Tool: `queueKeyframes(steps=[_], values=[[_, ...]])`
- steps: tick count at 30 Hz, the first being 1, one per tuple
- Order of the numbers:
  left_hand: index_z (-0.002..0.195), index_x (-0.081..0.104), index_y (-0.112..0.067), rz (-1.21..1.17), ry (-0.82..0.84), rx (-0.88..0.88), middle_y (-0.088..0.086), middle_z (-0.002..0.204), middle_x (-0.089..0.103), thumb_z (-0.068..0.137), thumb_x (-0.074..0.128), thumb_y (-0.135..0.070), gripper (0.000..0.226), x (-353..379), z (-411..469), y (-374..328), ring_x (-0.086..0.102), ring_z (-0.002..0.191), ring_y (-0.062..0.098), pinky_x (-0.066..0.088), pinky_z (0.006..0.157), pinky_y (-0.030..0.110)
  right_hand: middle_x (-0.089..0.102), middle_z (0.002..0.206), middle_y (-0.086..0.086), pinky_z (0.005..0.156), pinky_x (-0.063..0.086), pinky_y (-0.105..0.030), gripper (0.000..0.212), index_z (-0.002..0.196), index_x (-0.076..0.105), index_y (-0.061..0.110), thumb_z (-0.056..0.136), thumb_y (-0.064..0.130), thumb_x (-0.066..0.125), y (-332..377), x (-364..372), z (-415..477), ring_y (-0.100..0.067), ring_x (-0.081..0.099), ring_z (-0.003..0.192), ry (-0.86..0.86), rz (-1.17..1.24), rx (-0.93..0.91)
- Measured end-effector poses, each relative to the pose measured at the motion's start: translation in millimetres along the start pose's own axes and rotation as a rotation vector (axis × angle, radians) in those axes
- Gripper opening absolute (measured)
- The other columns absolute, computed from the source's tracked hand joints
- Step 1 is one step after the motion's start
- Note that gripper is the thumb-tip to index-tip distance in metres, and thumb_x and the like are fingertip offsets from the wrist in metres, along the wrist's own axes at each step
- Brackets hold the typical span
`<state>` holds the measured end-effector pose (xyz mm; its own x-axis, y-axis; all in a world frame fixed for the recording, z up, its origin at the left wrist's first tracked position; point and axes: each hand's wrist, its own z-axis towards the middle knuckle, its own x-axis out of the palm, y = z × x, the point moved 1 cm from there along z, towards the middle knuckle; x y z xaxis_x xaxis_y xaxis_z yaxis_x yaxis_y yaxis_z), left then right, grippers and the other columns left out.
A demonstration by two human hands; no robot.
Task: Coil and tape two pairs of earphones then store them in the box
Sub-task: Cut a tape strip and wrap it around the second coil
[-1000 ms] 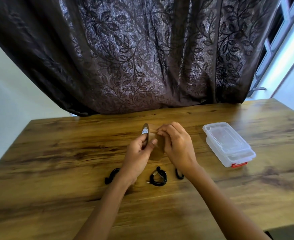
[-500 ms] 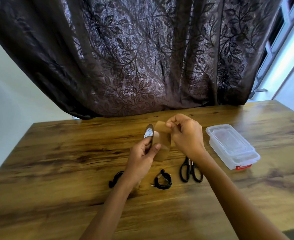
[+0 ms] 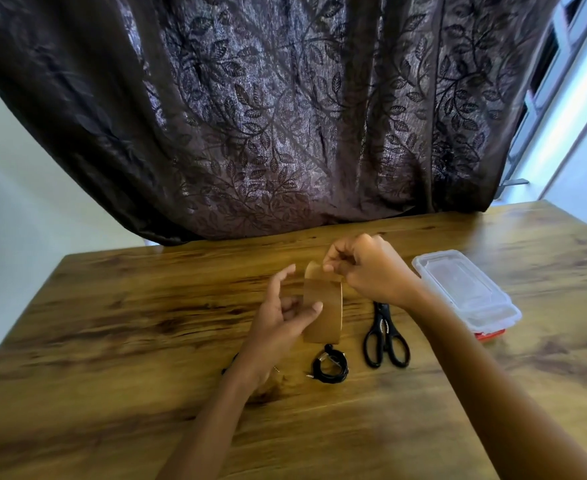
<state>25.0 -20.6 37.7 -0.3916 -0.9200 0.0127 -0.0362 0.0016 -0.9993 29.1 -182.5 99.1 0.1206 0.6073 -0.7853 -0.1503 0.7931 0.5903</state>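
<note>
Curtain (image 3: 285, 116): dark and leaf-patterned, it hangs behind the far edge of the desk.

Desk (image 3: 112, 341): a wood-grain top that carries everything the job needs.

Box (image 3: 468, 292): clear plastic with a red latch, its lid on, at the person's right and well apart from both hands. No earphones show through the lid, so storing looks not yet begun.

Right grip (image 3: 368, 268): raised over the desk with the fingers curled, pinching the loose end at the top of the tape roll.

Left grip (image 3: 281, 320): holds the tape roll, thumb across its brown outer face and index finger stretched upward. The other fingers are hidden behind the roll.

Tape roll (image 3: 325, 313): held upright and edge-on between the two hands, above the desk.

Scissors (image 3: 385, 341): black, closed, flat on the desk just right of the roll with the handles toward the person. The right hand is nearer to them.

Coiled earphones (image 3: 330, 368): a black bundle on the desk directly below the roll, nearer the left hand and not yet taped.

Second earphones (image 3: 229, 366): only a dark sliver shows behind the left wrist, so their state cannot be told.

Tape end (image 3: 314, 270): peeled off the top of the roll. The next pull likely runs up and to the right, away from the left hand.
</note>
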Motion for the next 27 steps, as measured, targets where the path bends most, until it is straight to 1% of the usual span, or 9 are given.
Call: queueKeyframes(steps=[2, 5, 6, 8, 10, 14, 18, 21, 27], values=[[0.124, 0.046, -0.039, 0.045, 0.008, -0.023, -0.002, 0.102, 0.066, 0.086, 0.060, -0.031, 0.040, -0.6, 2.1, -6.2, 0.064, 0.090, 0.005, 0.052, 0.072, 0.020, 0.069, 0.081, 0.002, 0.074, 0.050, -0.031, 0.008, 0.083, 0.068, 0.015, 0.084, 0.022, 0.065, 1.1, 2.5, -1.2, -0.015, 0.063, 0.078, 0.005, 0.000, -0.006], [0.101, 0.059, -0.040, 0.173, -0.081, 0.001, -0.007, 0.115, 0.050, 0.087, 0.055, -0.041, 0.015, -5.6, 9.4, -14.9, 0.051, 0.097, -0.001, 0.045, 0.062, 0.003, 0.068, 0.079, 0.003, 0.073, 0.050, -0.032, 0.006, 0.082, 0.068, 0.015, 0.084, 0.019, 0.065, 4.7, 4.7, -3.1, -0.015, 0.062, 0.077, 0.008, 0.016, -0.023], [0.100, 0.062, -0.037, 0.182, -0.092, 0.007, -0.005, 0.118, 0.046, 0.087, 0.055, -0.041, 0.016, -7.9, 11.9, -16.0, 0.050, 0.102, 0.001, 0.046, 0.067, 0.004, 0.068, 0.079, 0.003, 0.073, 0.050, -0.032, 0.005, 0.082, 0.067, 0.015, 0.085, 0.019, 0.065, 6.1, 4.9, -3.6, -0.014, 0.062, 0.076, 0.009, 0.027, -0.030], [0.108, 0.065, -0.026, 0.133, -0.061, -0.021, 0.001, 0.124, 0.050, 0.087, 0.055, -0.040, 0.027, -10.2, 15.2, -16.5, 0.054, 0.109, 0.010, 0.051, 0.086, 0.023, 0.068, 0.079, 0.001, 0.074, 0.050, -0.033, 0.006, 0.082, 0.067, 0.014, 0.085, 0.019, 0.064, 8.5, 4.7, -4.2, -0.015, 0.062, 0.077, 0.005, 0.050, -0.039], [0.113, 0.064, -0.021, 0.062, -0.040, -0.072, 0.005, 0.120, 0.059, 0.088, 0.056, -0.036, 0.030, -11.3, 13.8, -19.8, 0.059, 0.105, 0.013, 0.050, 0.093, 0.036, 0.069, 0.079, -0.001, 0.074, 0.049, -0.032, 0.007, 0.083, 0.068, 0.013, 0.084, 0.019, 0.064, 10.5, 4.8, -4.7, -0.016, 0.061, 0.078, -0.006, 0.062, -0.042], [0.108, 0.066, -0.021, -0.005, -0.038, -0.093, -0.001, 0.102, 0.069, 0.086, 0.061, -0.031, 0.025, -12.4, 14.1, -23.0, 0.062, 0.093, 0.012, 0.050, 0.083, 0.033, 0.066, 0.074, 0.004, 0.069, 0.047, -0.027, 0.010, 0.082, 0.068, 0.013, 0.083, 0.023, 0.066, 10.3, 6.2, -5.0, -0.010, 0.059, 0.071, -0.015, 0.062, -0.041], [0.101, 0.068, -0.020, -0.007, -0.027, -0.081, -0.002, 0.097, 0.068, 0.085, 0.062, -0.029, 0.020, -11.2, 14.5, -26.7, 0.062, 0.087, 0.011, 0.052, 0.063, 0.023, 0.057, 0.065, 0.014, 0.061, 0.042, -0.017, 0.008, 0.081, 0.068, 0.013, 0.083, 0.020, 0.067, 7.5, 7.7, -5.5, 0.002, 0.051, 0.062, -0.027, 0.078, -0.036], [0.101, 0.066, -0.014, -0.072, -0.033, -0.074, -0.002, 0.092, 0.065, 0.088, 0.060, -0.023, 0.017, -9.0, 14.4, -29.3, 0.060, 0.082, 0.010, 0.053, 0.059, 0.023, 0.060, 0.067, 0.012, 0.065, 0.047, -0.023, 0.008, 0.079, 0.068, 0.014, 0.083, 0.021, 0.067, 6.8, 7.9, -5.2, -0.002, 0.054, 0.064, -0.038, 0.116, -0.034], [0.093, 0.067, -0.019, -0.038, -0.139, 0.017, -0.006, 0.080, 0.069, 0.087, 0.061, -0.024, 0.011, -5.7, 12.7, -32.2, 0.064, 0.071, 0.004, 0.052, 0.054, 0.023, 0.071, 0.077, -0.002, 0.073, 0.055, -0.046, 0.006, 0.079, 0.071, 0.018, 0.082, 0.023, 0.069, 0.4, 10.1, -4.1, -0.019, 0.066, 0.074, -0.062, 0.270, -0.041]])
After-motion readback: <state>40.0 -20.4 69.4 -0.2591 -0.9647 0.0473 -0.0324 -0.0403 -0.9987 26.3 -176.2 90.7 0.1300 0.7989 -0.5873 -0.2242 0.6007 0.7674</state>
